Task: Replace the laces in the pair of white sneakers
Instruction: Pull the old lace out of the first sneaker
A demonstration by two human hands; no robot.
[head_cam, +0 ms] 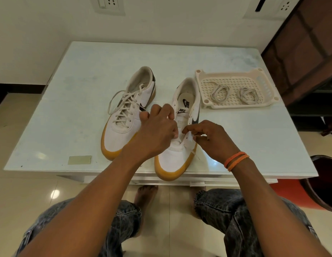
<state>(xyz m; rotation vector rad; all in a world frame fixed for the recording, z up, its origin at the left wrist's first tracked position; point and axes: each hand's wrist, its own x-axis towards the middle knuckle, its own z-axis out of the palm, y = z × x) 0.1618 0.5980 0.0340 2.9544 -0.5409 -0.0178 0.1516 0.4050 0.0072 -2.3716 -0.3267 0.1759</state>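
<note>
White lace pinched by right hand | left hand grips sneaker tongue

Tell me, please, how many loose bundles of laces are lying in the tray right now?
2. One coiled lace bundle lies left of centre in the tray, the other bundle to its right. None seems hidden.
</note>
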